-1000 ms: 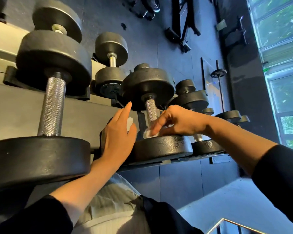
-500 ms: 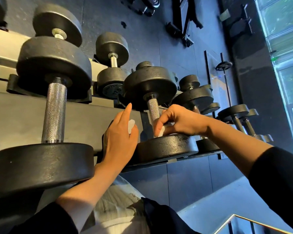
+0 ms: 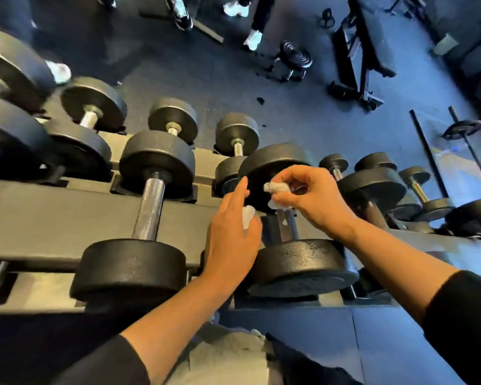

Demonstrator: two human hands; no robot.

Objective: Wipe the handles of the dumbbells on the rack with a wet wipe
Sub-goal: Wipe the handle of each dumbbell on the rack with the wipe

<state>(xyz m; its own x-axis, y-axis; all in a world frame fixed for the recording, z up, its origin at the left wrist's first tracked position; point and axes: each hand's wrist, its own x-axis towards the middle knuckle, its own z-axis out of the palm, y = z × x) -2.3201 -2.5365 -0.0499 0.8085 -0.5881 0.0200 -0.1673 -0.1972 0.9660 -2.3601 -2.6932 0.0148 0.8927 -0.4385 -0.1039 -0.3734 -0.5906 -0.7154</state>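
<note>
Several black dumbbells lie across a grey rack [image 3: 67, 215]. My right hand [image 3: 314, 198] pinches a crumpled white wet wipe [image 3: 275, 190] at the top of the handle [image 3: 288, 226] of the dumbbell [image 3: 300, 265] in front of me, just under its far head. My left hand [image 3: 233, 237] rests with straight fingers on the rack beside that handle, and a small white piece [image 3: 247, 215] shows at its thumb. To the left lies a bigger dumbbell with a bare knurled steel handle [image 3: 149, 209].
More dumbbells [image 3: 372, 187] continue along the rack to the right, and a second row sits on the far rail. Beyond the rack is dark floor with a bench [image 3: 358, 51], a barbell [image 3: 464, 134], and several people's feet in white shoes [image 3: 252, 40].
My right hand slid the wipe up the handle from the near head to the far head. The view pulled back and tilted, showing more rack and floor. My left hand stayed put.
</note>
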